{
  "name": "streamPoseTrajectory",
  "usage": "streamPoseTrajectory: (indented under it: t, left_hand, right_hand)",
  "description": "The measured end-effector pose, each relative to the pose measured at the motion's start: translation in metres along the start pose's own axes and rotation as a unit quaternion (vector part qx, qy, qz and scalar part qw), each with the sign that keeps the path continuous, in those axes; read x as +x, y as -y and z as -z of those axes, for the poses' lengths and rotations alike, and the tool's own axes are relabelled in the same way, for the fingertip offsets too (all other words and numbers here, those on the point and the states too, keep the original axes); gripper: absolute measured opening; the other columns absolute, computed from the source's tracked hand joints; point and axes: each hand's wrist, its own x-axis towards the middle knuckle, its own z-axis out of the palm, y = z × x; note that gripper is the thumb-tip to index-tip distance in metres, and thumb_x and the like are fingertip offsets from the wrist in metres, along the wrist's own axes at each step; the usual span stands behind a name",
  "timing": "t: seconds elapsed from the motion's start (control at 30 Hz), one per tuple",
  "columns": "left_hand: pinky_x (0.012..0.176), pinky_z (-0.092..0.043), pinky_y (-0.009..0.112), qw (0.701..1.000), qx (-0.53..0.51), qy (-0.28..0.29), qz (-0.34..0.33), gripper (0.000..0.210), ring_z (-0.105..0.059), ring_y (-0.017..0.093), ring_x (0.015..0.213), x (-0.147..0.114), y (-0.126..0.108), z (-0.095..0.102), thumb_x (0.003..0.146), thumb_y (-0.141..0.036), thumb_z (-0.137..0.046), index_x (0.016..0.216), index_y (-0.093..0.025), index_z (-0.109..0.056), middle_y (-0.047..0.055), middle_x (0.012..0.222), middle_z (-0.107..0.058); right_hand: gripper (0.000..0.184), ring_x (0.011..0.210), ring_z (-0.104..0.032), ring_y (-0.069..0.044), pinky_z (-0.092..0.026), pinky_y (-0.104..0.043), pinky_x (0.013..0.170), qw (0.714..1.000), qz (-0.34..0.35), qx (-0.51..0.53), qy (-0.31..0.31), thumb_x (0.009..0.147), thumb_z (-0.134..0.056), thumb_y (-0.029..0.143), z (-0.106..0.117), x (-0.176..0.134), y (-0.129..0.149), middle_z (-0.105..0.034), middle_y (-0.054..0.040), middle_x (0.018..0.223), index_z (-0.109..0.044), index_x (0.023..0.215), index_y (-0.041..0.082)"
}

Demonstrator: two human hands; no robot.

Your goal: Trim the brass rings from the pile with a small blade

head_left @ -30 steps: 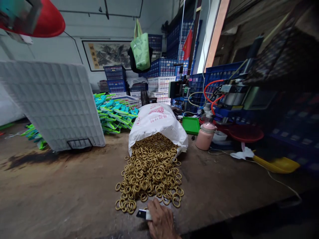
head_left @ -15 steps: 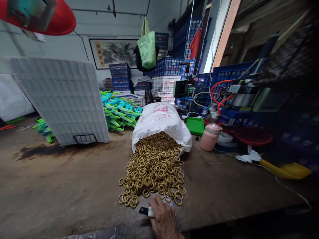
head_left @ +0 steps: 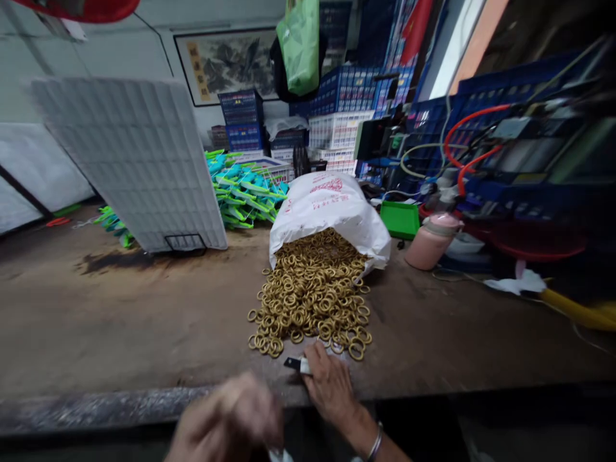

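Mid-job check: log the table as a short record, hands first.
Right hand: holds small black-and-white piece near the rings
Left hand: blurred, low in view; grip unclear
Rings: brass-coloured, heaped from the sack's mouth onto the table
Sack: white, red-printed, open toward the hands
Right of sack: green tray, pink jar
Left of sack: pale quilted panel

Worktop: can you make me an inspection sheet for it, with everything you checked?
Surface: brown worktop, dark stain at left.
Job's things: gold-coloured rings spilling from the open white sack.
Clutter: green tray and pink bottle, right of the sack.
Hands: right hand holds a black-and-white item near the rings; left hand blurred, grip unclear.
Cables: orange tubing curving at right.
Surroundings: stacked blue crates, framed picture on the wall.
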Motion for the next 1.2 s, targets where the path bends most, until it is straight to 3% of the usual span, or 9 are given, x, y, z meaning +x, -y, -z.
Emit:
streamPoseTrajectory:
  t: [0.1, 0.17, 0.33, 0.5, 0.73, 0.9, 1.03, 1.1, 1.2]
  left_hand:
    - [0.057, -0.044, 0.025, 0.996, -0.035, 0.035, 0.073, 0.021, -0.054, 0.013, 0.062, 0.018, 0.023, -0.012, 0.07, -0.039, -0.061, 0.072, -0.018, -0.063, 0.003, 0.069, -0.06]
    - [0.047, -0.04, 0.02, 0.989, -0.075, 0.007, 0.129, 0.028, -0.052, 0.009, 0.054, 0.027, 0.045, -0.014, 0.065, -0.041, -0.066, 0.073, -0.014, -0.059, 0.001, 0.065, -0.057]
    - [0.035, -0.034, 0.016, 0.991, -0.055, -0.028, 0.118, 0.038, -0.048, 0.007, 0.044, 0.032, 0.077, -0.015, 0.065, -0.044, -0.063, 0.086, -0.016, -0.051, -0.003, 0.062, -0.054]
    - [0.033, -0.032, 0.015, 0.993, 0.015, 0.014, 0.113, 0.043, -0.045, 0.006, 0.04, 0.033, 0.072, -0.023, 0.069, -0.048, -0.056, 0.097, -0.015, -0.049, -0.003, 0.059, -0.052]
    - [0.038, -0.03, 0.017, 0.987, 0.108, 0.069, 0.101, 0.03, -0.035, 0.006, 0.039, 0.031, 0.066, -0.027, 0.072, -0.045, -0.052, 0.065, -0.016, -0.049, -0.006, 0.049, -0.04]
    - [0.05, -0.034, 0.02, 0.988, 0.144, 0.046, -0.04, 0.025, -0.04, 0.009, 0.05, 0.028, 0.068, -0.026, 0.076, -0.036, -0.05, 0.06, -0.017, -0.049, -0.004, 0.053, -0.043]
    - [0.06, -0.037, 0.022, 0.974, 0.192, 0.051, -0.112, 0.023, -0.046, 0.012, 0.058, 0.025, 0.068, -0.024, 0.079, -0.031, -0.047, 0.063, -0.017, -0.055, 0.0, 0.06, -0.052]
    - [0.061, -0.037, 0.022, 0.975, 0.186, 0.061, -0.106, 0.023, -0.047, 0.012, 0.059, 0.024, 0.066, -0.024, 0.08, -0.031, -0.047, 0.064, -0.016, -0.056, 0.0, 0.061, -0.053]
    - [0.051, -0.035, 0.019, 0.989, 0.125, 0.076, -0.029, 0.023, -0.042, 0.009, 0.05, 0.023, 0.064, -0.024, 0.079, -0.034, -0.049, 0.065, -0.016, -0.053, -0.003, 0.056, -0.049]
  right_hand:
    - [0.022, 0.076, -0.054, -0.017, -0.035, -0.028, 0.067, 0.999, -0.007, 0.002, 0.032, 0.076, -0.046, 0.014, 0.007, 0.003, 0.0, -0.056, -0.0057, 0.097, -0.05, 0.097, 0.021]
    - [0.02, 0.075, -0.053, -0.017, -0.034, -0.027, 0.064, 0.999, 0.001, 0.014, 0.051, 0.075, -0.045, 0.012, 0.012, 0.006, 0.0, -0.057, -0.0037, 0.09, -0.05, 0.091, 0.02]
    - [0.025, 0.068, -0.053, -0.014, -0.032, -0.024, 0.061, 0.994, 0.027, 0.091, 0.052, 0.067, -0.041, 0.006, 0.019, 0.01, -0.005, -0.057, 0.0003, 0.075, -0.049, 0.086, 0.02]
    - [0.017, 0.06, -0.054, -0.012, -0.035, -0.021, 0.056, 0.975, 0.001, 0.215, 0.052, 0.073, -0.037, 0.01, 0.025, 0.009, 0.001, -0.057, 0.0015, 0.066, -0.05, 0.078, 0.02]
    - [0.006, 0.062, -0.054, -0.013, -0.039, -0.022, 0.057, 0.937, -0.016, 0.345, 0.057, 0.078, -0.044, 0.025, 0.026, 0.004, 0.014, -0.057, 0.0007, 0.066, -0.048, 0.076, 0.021]
    - [0.023, 0.058, -0.049, -0.011, -0.037, -0.022, 0.054, 0.907, -0.058, 0.403, 0.107, 0.081, -0.04, 0.037, 0.032, 0.009, 0.016, -0.053, 0.0016, 0.063, -0.048, 0.07, 0.02]
    - [0.031, 0.047, -0.038, -0.008, -0.032, -0.02, 0.046, 0.836, -0.128, 0.501, 0.181, 0.082, -0.036, 0.042, 0.032, 0.01, 0.017, -0.042, 0.0053, 0.051, -0.046, 0.064, 0.019]
    - [0.032, 0.043, -0.034, -0.007, -0.029, -0.019, 0.044, 0.813, -0.153, 0.53, 0.187, 0.08, -0.037, 0.043, 0.031, 0.01, 0.018, -0.039, 0.0065, 0.048, -0.045, 0.062, 0.018]
    - [0.03, 0.044, -0.033, -0.007, -0.029, -0.019, 0.045, 0.805, -0.158, 0.546, 0.172, 0.077, -0.041, 0.043, 0.033, 0.012, 0.02, -0.038, 0.0068, 0.048, -0.045, 0.06, 0.018]
